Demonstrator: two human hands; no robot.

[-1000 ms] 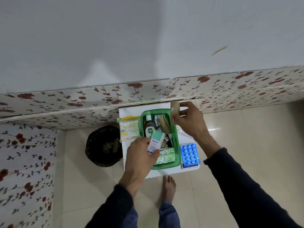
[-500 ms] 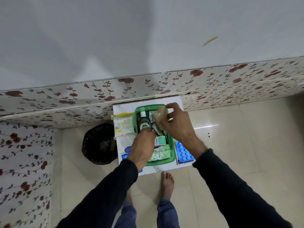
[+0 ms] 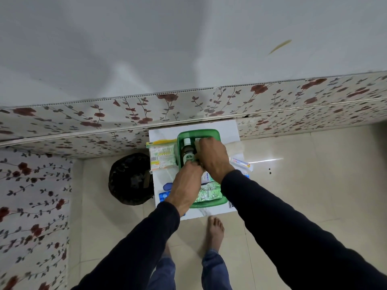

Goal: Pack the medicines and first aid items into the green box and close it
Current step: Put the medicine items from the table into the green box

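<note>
The green box point(image 3: 199, 133) stands open on a small white table point(image 3: 230, 130). Inside it lie a brown Dettol bottle point(image 3: 187, 153), a small white and green carton point(image 3: 207, 177) and a silver-green blister strip point(image 3: 209, 193). My right hand point(image 3: 211, 158) reaches palm down into the box's far half, its fingers curled over the beige bandage roll, which is hidden beneath them. My left hand point(image 3: 186, 183) is over the box's left side, fingertips by the bottle's lower end and touching the right hand. What they grip is hidden.
A cotton buds pack point(image 3: 162, 155) lies left of the box, blue blister packs point(image 3: 164, 195) under my left wrist, and an ointment carton point(image 3: 240, 163) to the right. A black bag point(image 3: 130, 178) sits on the floor left of the table. Floral panels run behind.
My left hand put the white and green carton down in the box and moved up to the bottle. My right hand lowered the beige roll from above the rim into the box.
</note>
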